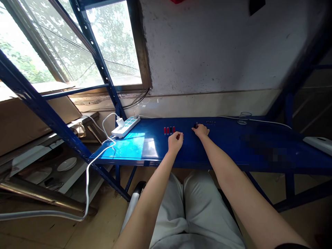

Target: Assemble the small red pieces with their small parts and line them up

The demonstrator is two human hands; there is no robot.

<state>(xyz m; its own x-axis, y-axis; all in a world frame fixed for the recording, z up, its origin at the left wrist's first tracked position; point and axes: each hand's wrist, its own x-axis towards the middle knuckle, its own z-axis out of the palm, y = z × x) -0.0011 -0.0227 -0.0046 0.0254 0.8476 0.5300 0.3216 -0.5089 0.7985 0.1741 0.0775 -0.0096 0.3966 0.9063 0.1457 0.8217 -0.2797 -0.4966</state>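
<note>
My left hand (175, 141) hovers over the blue table (178, 155), fingers curled together. Anything inside its pinch is hidden or too small to name. Just beyond it, several short red and black cylinders with pale lower ends (167, 130) stand or lie in a row; I cannot tell which. To the right, my right hand (201, 130) reaches down to the tabletop, its fingers closed around a small dark piece (195, 125), partly covered by the fingertips. Beyond that hand, several tiny metallic bits (210, 122) lie in a small group.
A white power strip (126, 127) with a plug and cable sits at the table's left end. A clear glass (244, 118) stands at the back right beside a thin white cable (269, 121). A white object (319, 144) lies at the right edge. Blue metal posts (100, 65) rise left.
</note>
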